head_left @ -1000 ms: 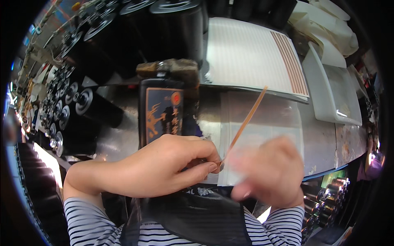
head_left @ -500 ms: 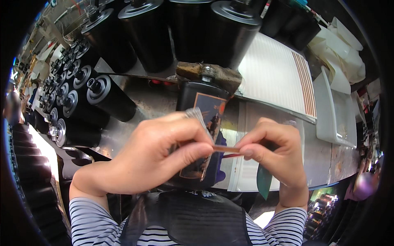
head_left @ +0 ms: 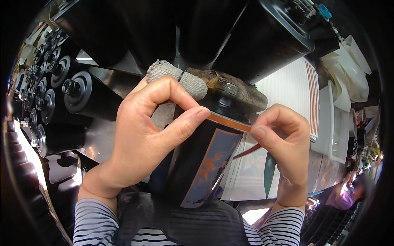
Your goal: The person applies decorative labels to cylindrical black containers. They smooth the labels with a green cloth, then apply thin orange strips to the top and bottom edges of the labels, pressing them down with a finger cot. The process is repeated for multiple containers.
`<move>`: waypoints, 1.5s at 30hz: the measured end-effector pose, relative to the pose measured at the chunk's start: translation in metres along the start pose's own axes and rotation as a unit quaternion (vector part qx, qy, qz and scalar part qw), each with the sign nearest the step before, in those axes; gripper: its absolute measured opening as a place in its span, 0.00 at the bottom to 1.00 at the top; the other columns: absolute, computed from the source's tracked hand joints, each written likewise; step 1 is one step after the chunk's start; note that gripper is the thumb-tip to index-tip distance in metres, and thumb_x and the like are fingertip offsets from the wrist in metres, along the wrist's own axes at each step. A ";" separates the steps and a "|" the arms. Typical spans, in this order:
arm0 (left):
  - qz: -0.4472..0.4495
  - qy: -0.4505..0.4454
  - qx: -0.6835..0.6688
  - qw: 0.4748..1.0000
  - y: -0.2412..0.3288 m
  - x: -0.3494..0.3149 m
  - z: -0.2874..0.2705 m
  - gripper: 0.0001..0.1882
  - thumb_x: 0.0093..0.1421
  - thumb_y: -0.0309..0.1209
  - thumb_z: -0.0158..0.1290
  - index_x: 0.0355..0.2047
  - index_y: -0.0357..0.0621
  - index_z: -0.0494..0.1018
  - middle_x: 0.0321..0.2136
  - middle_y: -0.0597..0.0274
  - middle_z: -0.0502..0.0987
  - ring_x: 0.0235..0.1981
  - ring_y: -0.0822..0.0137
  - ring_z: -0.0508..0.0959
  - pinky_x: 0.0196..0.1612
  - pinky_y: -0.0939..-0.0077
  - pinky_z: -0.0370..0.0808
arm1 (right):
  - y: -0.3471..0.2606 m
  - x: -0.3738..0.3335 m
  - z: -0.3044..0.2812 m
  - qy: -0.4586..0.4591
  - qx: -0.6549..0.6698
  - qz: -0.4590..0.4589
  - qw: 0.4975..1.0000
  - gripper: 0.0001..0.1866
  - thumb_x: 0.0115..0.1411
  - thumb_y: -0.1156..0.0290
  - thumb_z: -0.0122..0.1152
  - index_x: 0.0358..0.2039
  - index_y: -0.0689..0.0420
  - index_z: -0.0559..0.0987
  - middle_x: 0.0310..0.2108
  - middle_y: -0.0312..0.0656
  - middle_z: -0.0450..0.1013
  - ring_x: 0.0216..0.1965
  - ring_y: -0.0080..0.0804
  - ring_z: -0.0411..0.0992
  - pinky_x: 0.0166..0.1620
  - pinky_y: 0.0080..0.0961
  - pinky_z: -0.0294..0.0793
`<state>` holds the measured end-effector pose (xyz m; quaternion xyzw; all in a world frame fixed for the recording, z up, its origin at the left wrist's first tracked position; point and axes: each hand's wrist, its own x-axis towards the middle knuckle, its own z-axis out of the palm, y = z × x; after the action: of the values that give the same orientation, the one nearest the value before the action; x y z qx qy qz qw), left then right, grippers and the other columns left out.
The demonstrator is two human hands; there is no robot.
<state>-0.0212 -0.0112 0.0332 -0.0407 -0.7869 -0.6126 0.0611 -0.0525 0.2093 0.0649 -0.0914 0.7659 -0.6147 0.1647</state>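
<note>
A narrow orange-brown strip [head_left: 230,122] is stretched across the shoulder of a black bottle [head_left: 186,158]. Its left end is pinched between the thumb and forefinger of my left hand [head_left: 137,137], its right end between those of my right hand [head_left: 289,143]. A grey cloth roll [head_left: 180,80] with a dark tie shows behind my left fingers, apparently held by the hidden ones. From my right hand stick out a pointed green blade-like piece [head_left: 269,174] and a dark red pointed one [head_left: 248,151]. An orange-and-grey picture [head_left: 216,164] covers the bottle's front.
The bottle's neck lies against a brown padded rest [head_left: 242,92]. Large black bottles [head_left: 262,45] stand close beyond it, more [head_left: 82,94] at left. At right lie striped sheets [head_left: 283,82] and a white tray [head_left: 334,135]. Another person in purple [head_left: 342,199] is at far right.
Both hands have moved up to the bottle's shoulder, drawing apart, so more of the strip shows. The cloth roll has come into fuller view. The bottle appears turned and tilted differently.
</note>
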 end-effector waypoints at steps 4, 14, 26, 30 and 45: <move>-0.006 -0.002 -0.005 1.000 -0.002 0.002 -0.001 0.08 0.53 0.28 0.59 0.24 0.41 0.71 0.24 0.69 0.70 0.29 0.79 0.69 0.36 0.85 0.66 | 0.003 0.003 0.000 -0.002 -0.003 -0.004 1.000 0.07 0.52 0.73 0.68 0.25 0.61 0.78 0.21 0.33 0.73 0.21 0.12 0.66 0.25 0.08 0.63; 0.006 -0.014 0.040 0.999 -0.006 0.003 -0.003 0.09 0.52 0.29 0.60 0.24 0.42 0.70 0.24 0.68 0.70 0.29 0.78 0.70 0.38 0.84 0.67 | 0.001 0.005 0.002 -0.001 -0.016 0.012 1.000 0.07 0.52 0.74 0.69 0.24 0.61 0.77 0.21 0.32 0.73 0.21 0.11 0.66 0.25 0.07 0.62; -0.008 0.029 -0.143 0.989 -0.011 0.003 0.006 0.13 0.57 0.32 0.56 0.40 0.40 0.70 0.37 0.63 0.71 0.41 0.74 0.72 0.47 0.79 0.69 | -0.005 0.007 0.003 0.000 -0.044 0.032 0.998 0.09 0.51 0.74 0.69 0.22 0.60 0.75 0.21 0.32 0.73 0.22 0.12 0.67 0.27 0.08 0.64; -0.056 -0.020 -0.317 0.947 -0.010 -0.001 0.017 0.20 0.59 0.31 0.55 0.50 0.40 0.67 0.46 0.60 0.71 0.45 0.73 0.71 0.52 0.79 0.67 | -0.008 0.006 0.005 0.007 -0.055 0.044 0.998 0.10 0.51 0.75 0.69 0.22 0.60 0.74 0.20 0.33 0.73 0.22 0.13 0.67 0.27 0.08 0.64; 0.167 -0.070 0.121 0.976 -0.003 -0.029 0.006 0.22 0.60 0.26 0.50 0.55 0.36 0.67 0.52 0.49 0.70 0.58 0.56 0.65 0.61 0.66 0.60 | -0.003 0.007 0.002 -0.001 -0.059 0.023 0.998 0.10 0.52 0.73 0.68 0.22 0.60 0.74 0.20 0.33 0.72 0.21 0.12 0.67 0.26 0.08 0.64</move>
<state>0.0067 -0.0060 0.0251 -0.2066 -0.8395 -0.4899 0.1123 -0.0587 0.2040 0.0665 -0.0846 0.8027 -0.5641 0.1739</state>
